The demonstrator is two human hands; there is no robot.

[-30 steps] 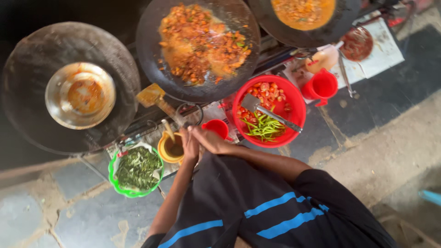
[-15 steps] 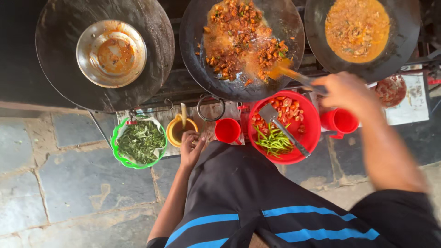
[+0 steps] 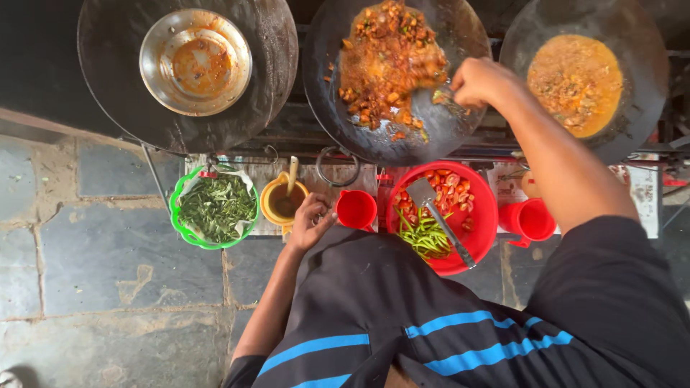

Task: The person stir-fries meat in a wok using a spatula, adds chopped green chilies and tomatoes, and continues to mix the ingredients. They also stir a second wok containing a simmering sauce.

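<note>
Fingers of the right hand (image 3: pixel 480 80) grip a spatula (image 3: pixel 444 95) in the middle pan (image 3: pixel 402 129), while the left hand (image 3: pixel 310 221) rests loosely curled beside a red cup (image 3: pixel 356 209).

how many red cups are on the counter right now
2. One red cup stands just right of the left hand, beside the red bowl. The other red cup stands right of that bowl, below the right forearm. More could be hidden under the arm.

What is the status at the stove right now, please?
Right hand over the middle pan, gripping a utensil in the fried mix. Left hand rests by the yellow cup. Nothing blocking.
</note>
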